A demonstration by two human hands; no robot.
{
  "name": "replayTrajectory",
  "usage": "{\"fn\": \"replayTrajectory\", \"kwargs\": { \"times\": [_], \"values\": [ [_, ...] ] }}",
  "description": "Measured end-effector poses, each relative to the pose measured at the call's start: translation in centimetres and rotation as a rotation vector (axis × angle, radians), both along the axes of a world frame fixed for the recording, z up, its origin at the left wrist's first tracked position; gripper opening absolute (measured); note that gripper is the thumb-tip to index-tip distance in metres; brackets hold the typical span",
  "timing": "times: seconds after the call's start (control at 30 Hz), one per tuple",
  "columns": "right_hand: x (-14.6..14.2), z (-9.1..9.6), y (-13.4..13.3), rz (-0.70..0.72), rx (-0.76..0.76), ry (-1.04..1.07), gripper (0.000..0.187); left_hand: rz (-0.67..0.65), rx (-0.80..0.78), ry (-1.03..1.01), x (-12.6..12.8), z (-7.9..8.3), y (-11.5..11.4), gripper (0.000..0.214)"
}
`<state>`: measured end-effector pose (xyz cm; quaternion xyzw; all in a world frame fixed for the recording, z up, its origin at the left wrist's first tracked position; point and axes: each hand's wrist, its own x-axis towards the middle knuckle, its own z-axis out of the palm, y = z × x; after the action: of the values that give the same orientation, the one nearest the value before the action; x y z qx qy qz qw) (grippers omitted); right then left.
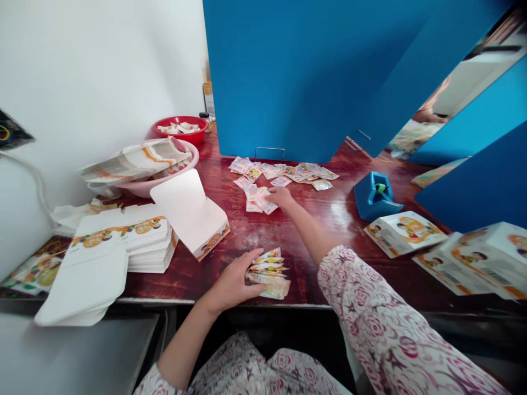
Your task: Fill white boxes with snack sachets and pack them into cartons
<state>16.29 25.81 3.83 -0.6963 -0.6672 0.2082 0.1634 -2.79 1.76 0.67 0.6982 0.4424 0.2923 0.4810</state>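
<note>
My left hand (236, 277) is wrapped round the side of a stack of small printed sachets (269, 274) near the table's front edge. The stack stands on edge, with its packets fanned slightly apart. Farther off, my right hand (280, 196) reaches forward with its fingers pinched on a sachet (267, 200) in a small cluster. Behind that hand, a loose row of similar sachets (304, 171) spreads along the foot of a blue panel. An open white box (206, 230) with its lid raised lies left of my hands.
Flat white cartons (148, 247) are piled at the left, some overhanging the edge. Behind them are a pink basin (191, 164) and a red basin (201, 134). On the right stand a blue tape dispenser (370, 197) and several closed boxes (405, 233). Blue panels (288, 82) border the back.
</note>
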Motion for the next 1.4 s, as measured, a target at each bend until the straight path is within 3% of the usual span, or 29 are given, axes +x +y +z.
{"fn": "replayTrajectory", "kwargs": {
  "times": [0.13,0.27,0.37,0.5,0.7,0.83,0.93,1.0,1.1,1.17,1.23,1.4],
  "values": [
    [1.6,1.1,-3.8,0.058,0.016,0.140,0.027,-0.002,0.015,-0.038,0.0,-0.2,-0.1,0.077],
    [2.1,1.1,-9.2,0.426,-0.094,0.362,0.023,-0.002,0.048,-0.039,0.0,-0.3,0.0,0.077],
    [1.6,0.9,-13.2,0.626,-0.237,0.354,0.021,-0.001,0.049,-0.035,0.0,-0.2,-0.1,0.074],
    [1.1,1.5,-16.4,0.631,-0.211,0.301,0.037,0.012,0.056,-0.030,0.1,-0.2,-0.2,0.072],
    [0.7,0.8,-18.1,0.619,-0.008,0.197,0.048,0.044,0.211,-0.020,0.2,-0.7,-0.2,0.056],
    [0.8,-0.2,-18.9,0.603,-0.007,0.247,0.048,0.133,0.273,0.011,0.3,-0.9,-0.1,0.078],
    [1.1,-0.1,-18.3,0.604,-0.129,0.337,0.047,0.053,0.191,-0.006,0.3,-0.8,0.0,0.089],
    [1.1,0.1,-16.6,0.541,-0.215,0.394,0.048,0.029,0.131,-0.009,0.3,-0.7,0.1,0.087],
    [0.2,0.4,-11.9,0.357,-0.064,0.382,0.047,0.026,0.124,-0.006,0.3,-0.7,0.2,0.078],
    [-1.1,0.4,-8.2,0.268,0.094,0.257,0.041,0.022,0.139,-0.012,0.2,-0.7,0.2,0.074],
    [-2.9,0.0,-4.9,0.249,0.158,0.087,0.034,0.025,0.142,-0.017,0.2,-0.7,0.2,0.073],
    [-5.9,-1.5,-1.2,0.223,0.113,-0.248,0.050,0.021,0.117,0.000,0.1,-0.7,0.1,0.076]
  ]
}}
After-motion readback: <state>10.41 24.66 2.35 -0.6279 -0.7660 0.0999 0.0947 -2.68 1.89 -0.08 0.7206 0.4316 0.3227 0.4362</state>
